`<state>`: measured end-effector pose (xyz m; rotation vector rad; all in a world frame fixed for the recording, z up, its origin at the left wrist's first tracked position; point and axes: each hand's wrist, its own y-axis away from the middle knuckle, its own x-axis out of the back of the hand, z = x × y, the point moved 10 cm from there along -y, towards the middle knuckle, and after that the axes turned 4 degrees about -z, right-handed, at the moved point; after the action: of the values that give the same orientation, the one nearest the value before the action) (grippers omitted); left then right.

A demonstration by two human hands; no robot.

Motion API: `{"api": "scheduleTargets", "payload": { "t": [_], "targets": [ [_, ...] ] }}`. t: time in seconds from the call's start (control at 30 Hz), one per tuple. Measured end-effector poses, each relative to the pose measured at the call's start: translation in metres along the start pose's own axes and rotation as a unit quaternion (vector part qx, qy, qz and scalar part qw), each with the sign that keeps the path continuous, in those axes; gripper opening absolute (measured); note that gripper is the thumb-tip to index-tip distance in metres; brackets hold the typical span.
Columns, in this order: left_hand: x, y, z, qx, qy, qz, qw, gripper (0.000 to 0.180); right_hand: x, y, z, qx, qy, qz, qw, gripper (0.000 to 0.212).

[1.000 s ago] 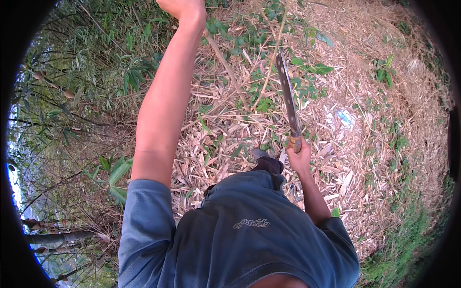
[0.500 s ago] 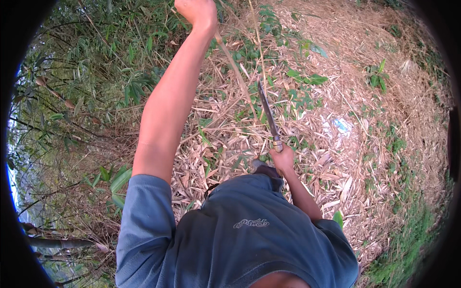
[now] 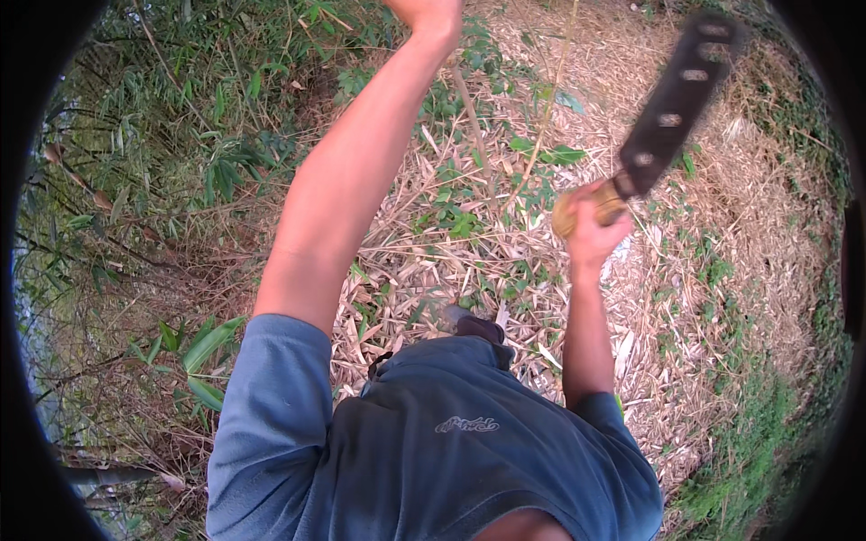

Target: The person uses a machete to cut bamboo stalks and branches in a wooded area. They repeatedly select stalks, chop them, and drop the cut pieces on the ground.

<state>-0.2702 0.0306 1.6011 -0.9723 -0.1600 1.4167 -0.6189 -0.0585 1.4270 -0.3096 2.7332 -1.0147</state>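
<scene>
My right hand grips the yellowish wooden handle of a machete. Its broad dark blade has several holes along it and points up and to the right, slightly blurred. At the top edge is my left hand, its arm stretched far forward. The picture's border cuts off the fingers, so their grip is hidden. Just below that wrist a thin brown stalk slants down to the ground. A thinner pale stem rises between the two hands.
Dry fallen leaves cover the ground, with small green plants among them. Dense leafy undergrowth and branches fill the left side. Green grass grows at the lower right. A dark shoe shows beyond my shirt.
My right hand has lifted the machete up and to the right, turning the blade's broad face into view. My left hand has shifted right and slightly upward, its fingers now out of the picture.
</scene>
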Motion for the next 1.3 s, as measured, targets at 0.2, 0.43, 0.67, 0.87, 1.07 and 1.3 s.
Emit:
{"api": "scheduleTargets", "payload": {
  "t": [0.2,0.43,0.67,0.87,1.07,1.3],
  "targets": [
    [-0.034,0.021,0.011,-0.013,0.027,0.003,1.000,0.042,0.054,-0.058,-0.107,0.256,0.004,0.094,0.962,0.014],
    [-0.020,0.066,-0.033,0.022,0.014,0.048,0.998,0.048,0.116,0.227,0.285,-0.346,0.496,-0.272,0.748,0.051],
    [-0.045,0.019,-0.016,0.085,0.047,-0.057,0.994,0.048,0.156,0.208,0.283,-0.547,0.214,-0.200,0.784,0.031],
    [-0.027,-0.040,0.027,0.081,0.093,-0.083,0.989,0.042,0.091,0.211,0.237,-0.599,0.005,-0.183,0.779,0.016],
    [0.012,-0.077,0.000,0.118,0.149,-0.113,0.975,0.032,0.083,0.224,0.186,-0.512,0.192,-0.274,0.791,0.020],
    [0.086,-0.044,-0.018,0.124,0.122,-0.101,0.980,0.032,0.036,0.146,0.107,-0.288,0.128,-0.070,0.946,0.020]
  ]
}}
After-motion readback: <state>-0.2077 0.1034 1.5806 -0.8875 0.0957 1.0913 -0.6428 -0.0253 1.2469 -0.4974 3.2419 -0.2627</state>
